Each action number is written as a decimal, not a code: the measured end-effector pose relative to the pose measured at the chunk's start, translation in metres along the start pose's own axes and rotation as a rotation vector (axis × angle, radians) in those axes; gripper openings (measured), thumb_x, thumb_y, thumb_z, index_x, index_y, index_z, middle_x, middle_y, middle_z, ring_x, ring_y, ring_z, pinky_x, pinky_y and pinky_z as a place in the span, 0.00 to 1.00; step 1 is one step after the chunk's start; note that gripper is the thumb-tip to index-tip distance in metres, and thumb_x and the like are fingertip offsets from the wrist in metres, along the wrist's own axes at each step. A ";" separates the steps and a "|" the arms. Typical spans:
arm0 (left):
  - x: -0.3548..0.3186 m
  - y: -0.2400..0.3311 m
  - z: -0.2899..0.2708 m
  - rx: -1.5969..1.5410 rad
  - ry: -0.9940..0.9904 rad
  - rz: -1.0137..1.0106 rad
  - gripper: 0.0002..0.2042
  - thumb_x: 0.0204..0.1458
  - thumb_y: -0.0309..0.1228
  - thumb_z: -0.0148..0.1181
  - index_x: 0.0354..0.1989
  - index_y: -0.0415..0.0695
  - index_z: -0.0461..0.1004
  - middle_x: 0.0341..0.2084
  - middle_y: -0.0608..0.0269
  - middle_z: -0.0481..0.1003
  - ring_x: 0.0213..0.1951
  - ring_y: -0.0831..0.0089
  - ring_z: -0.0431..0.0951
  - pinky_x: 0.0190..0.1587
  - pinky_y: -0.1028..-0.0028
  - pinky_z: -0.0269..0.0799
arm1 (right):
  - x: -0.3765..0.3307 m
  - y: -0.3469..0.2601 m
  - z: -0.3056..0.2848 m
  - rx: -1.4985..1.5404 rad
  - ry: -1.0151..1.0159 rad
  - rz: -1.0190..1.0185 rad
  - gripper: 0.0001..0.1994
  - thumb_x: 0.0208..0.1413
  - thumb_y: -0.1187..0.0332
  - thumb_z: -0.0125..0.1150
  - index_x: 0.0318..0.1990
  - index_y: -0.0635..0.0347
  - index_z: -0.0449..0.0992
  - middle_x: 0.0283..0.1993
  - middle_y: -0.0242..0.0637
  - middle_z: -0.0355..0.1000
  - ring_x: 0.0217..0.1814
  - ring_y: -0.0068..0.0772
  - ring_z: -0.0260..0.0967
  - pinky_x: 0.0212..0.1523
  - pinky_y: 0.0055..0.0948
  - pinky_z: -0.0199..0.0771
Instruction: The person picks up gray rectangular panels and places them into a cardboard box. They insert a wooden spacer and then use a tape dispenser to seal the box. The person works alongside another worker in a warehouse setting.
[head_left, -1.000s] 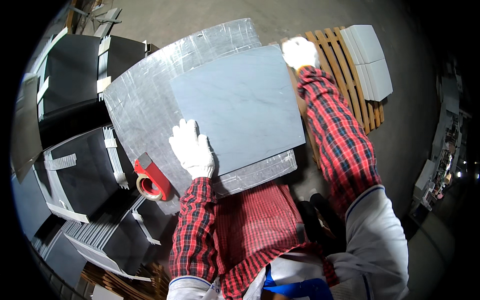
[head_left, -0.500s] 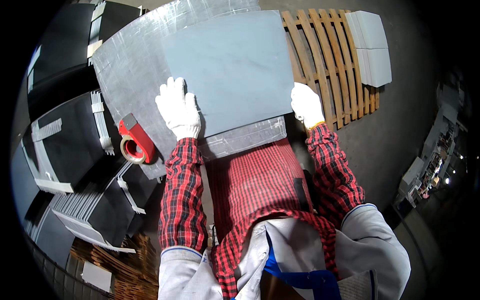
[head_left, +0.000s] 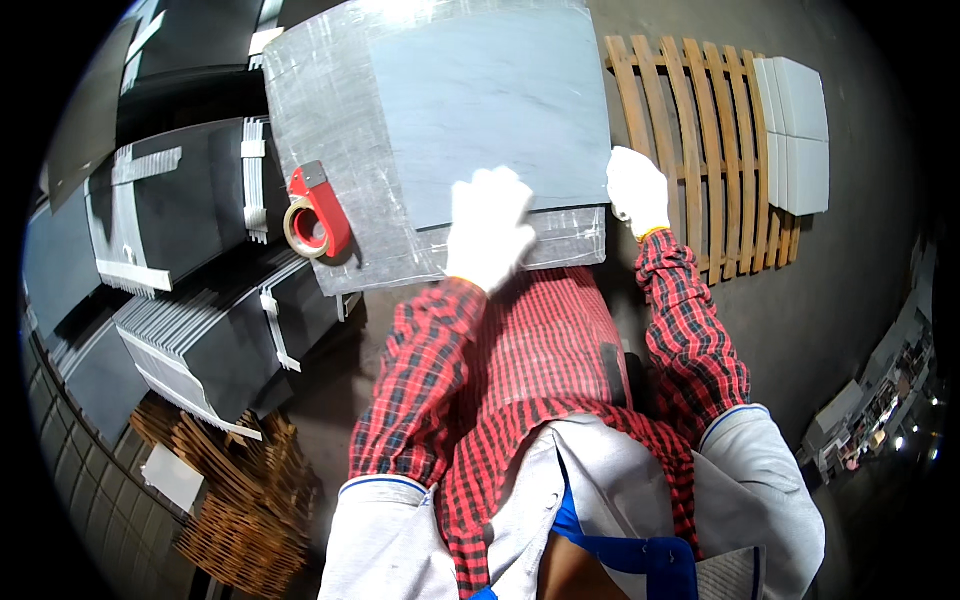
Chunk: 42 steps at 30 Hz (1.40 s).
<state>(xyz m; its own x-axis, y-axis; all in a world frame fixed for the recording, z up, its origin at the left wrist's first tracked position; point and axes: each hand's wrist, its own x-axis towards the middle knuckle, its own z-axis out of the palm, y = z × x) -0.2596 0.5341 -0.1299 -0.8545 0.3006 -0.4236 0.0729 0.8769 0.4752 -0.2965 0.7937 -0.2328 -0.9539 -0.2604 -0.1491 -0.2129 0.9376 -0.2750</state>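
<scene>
Grey-blue panel (head_left: 495,110) lies flat along the worktop's (head_left: 325,105) right edge, short of its near edge. Your left hand (head_left: 490,228), fingers bunched, is over the panel's near edge; your right hand (head_left: 637,190), curled, is at its near-right corner. Can't tell if either grips. Tape dispenser (head_left: 328,218) sits by the worktop's near-left corner. Step looks like edge handling; next move calls for sure contact at both hands.

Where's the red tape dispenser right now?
In the head view, the tape dispenser lies on the scratched gray board near its left edge, left of the blue-gray sheet.
</scene>
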 end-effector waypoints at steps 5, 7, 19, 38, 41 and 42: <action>-0.075 0.017 0.050 -0.242 -0.006 0.379 0.12 0.54 0.36 0.57 0.43 0.44 0.74 0.48 0.54 0.72 0.54 0.54 0.68 0.56 0.56 0.61 | -0.006 0.031 -0.024 0.253 0.075 -0.121 0.19 0.63 0.68 0.51 0.59 0.62 0.72 0.58 0.39 0.75 0.56 0.35 0.75 0.53 0.31 0.79; -0.097 0.010 0.053 -0.416 0.074 0.222 0.14 0.57 0.35 0.57 0.47 0.42 0.76 0.51 0.52 0.75 0.55 0.53 0.71 0.59 0.57 0.63 | -0.004 0.021 -0.025 0.969 0.008 -0.002 0.21 0.67 0.67 0.50 0.64 0.65 0.66 0.62 0.42 0.72 0.60 0.35 0.74 0.55 0.32 0.78; -0.155 0.020 -0.049 -1.587 0.673 -0.687 0.24 0.60 0.37 0.62 0.61 0.41 0.67 0.49 0.62 0.73 0.44 0.74 0.75 0.45 0.74 0.73 | -0.004 -0.204 -0.069 1.762 -0.826 0.165 0.20 0.63 0.69 0.59 0.60 0.69 0.72 0.56 0.40 0.75 0.53 0.30 0.73 0.53 0.29 0.75; -0.369 -0.064 0.001 -1.928 1.184 -0.327 0.26 0.59 0.24 0.61 0.64 0.35 0.60 0.59 0.49 0.68 0.55 0.64 0.75 0.54 0.67 0.77 | -0.158 -0.412 -0.091 0.636 -0.271 -0.423 0.27 0.46 0.59 0.74 0.56 0.51 0.77 0.52 0.37 0.74 0.44 0.31 0.74 0.47 0.30 0.76; -0.387 -0.080 0.023 -1.839 1.443 -0.315 0.24 0.60 0.22 0.58 0.64 0.36 0.61 0.57 0.49 0.69 0.53 0.64 0.76 0.54 0.71 0.76 | -0.188 -0.439 -0.068 1.013 -0.610 -0.372 0.31 0.49 0.60 0.74 0.59 0.64 0.73 0.50 0.39 0.76 0.47 0.27 0.75 0.50 0.28 0.74; -0.383 -0.101 0.041 -1.913 1.495 -0.203 0.22 0.61 0.22 0.56 0.64 0.36 0.62 0.57 0.49 0.69 0.53 0.64 0.76 0.54 0.71 0.76 | -0.194 -0.453 -0.060 1.132 -0.687 -0.407 0.31 0.49 0.60 0.73 0.59 0.67 0.72 0.51 0.40 0.77 0.50 0.29 0.75 0.53 0.29 0.73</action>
<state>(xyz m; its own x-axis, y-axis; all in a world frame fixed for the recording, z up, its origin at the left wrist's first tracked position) 0.0813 0.3460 -0.0470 -0.4882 -0.8002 -0.3483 0.3641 -0.5494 0.7520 -0.0275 0.4338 -0.0226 -0.5019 -0.8377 -0.2156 0.1529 0.1594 -0.9753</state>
